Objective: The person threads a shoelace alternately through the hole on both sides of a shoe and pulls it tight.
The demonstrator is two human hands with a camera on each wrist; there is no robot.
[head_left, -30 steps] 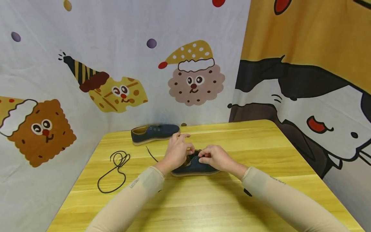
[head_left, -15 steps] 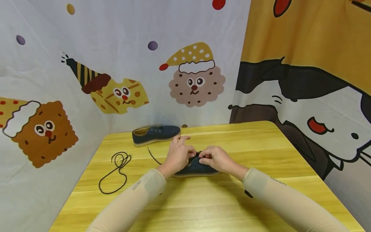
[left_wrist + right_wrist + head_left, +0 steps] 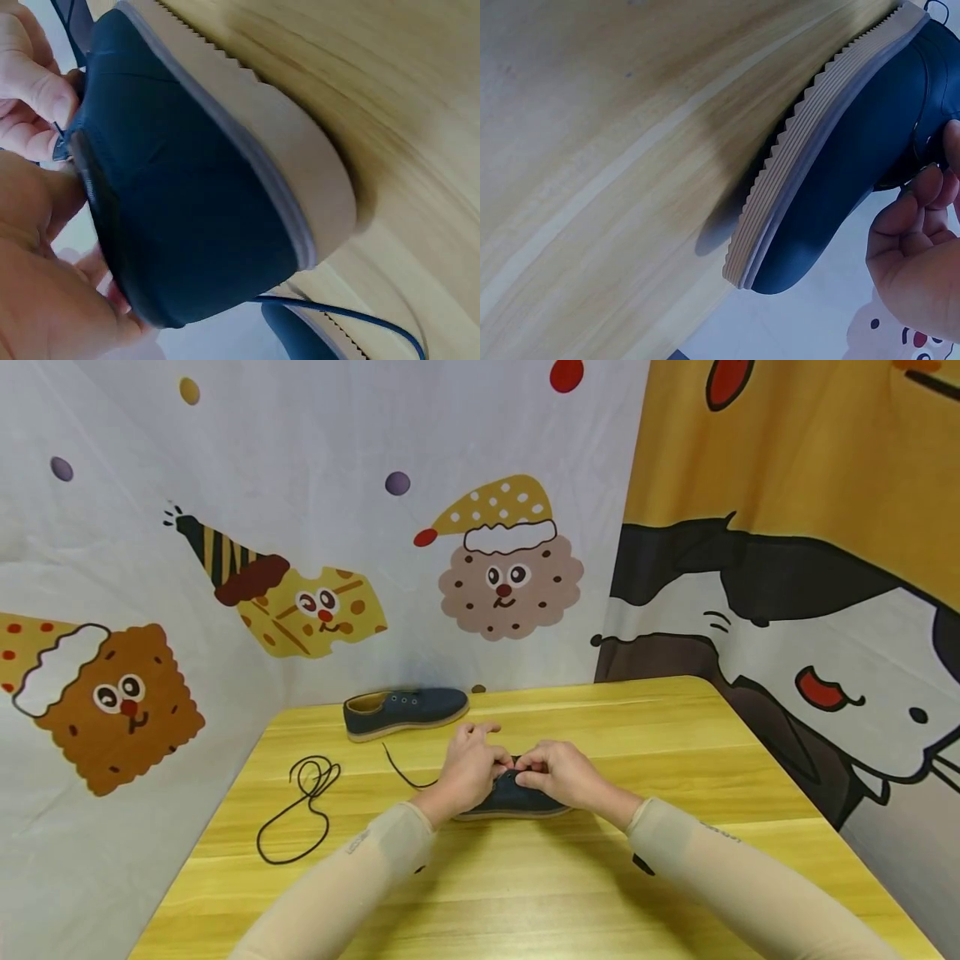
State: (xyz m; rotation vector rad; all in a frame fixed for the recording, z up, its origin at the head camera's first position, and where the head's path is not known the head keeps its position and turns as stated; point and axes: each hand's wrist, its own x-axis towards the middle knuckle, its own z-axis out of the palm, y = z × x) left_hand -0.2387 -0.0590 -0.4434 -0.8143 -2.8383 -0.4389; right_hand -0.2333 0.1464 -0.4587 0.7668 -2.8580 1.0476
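Note:
A dark blue shoe (image 3: 517,800) with a pale sole stands near the middle of the table, toe to the right. My left hand (image 3: 468,768) is over its opening, thumb and forefinger pinching at the eyelets, apparently on the black shoelace; the pinch itself is partly hidden. Opposite it, my right hand (image 3: 562,771) pinches at the same eyelets, and a dark tip of lace shows by its fingers (image 3: 45,90) in the left wrist view. The lace's loose part (image 3: 405,777) trails out behind the heel.
A second dark blue shoe (image 3: 405,712), its eyelets without a lace, stands at the back left of the wooden table (image 3: 510,893). Another black shoelace (image 3: 306,806) lies looped on the left side. A printed curtain (image 3: 337,427) hangs behind the table.
My left hand has come down and slightly right, so its fingertips now meet those of my right hand at the eyelets. The right hand has barely moved. The view has tilted slightly.

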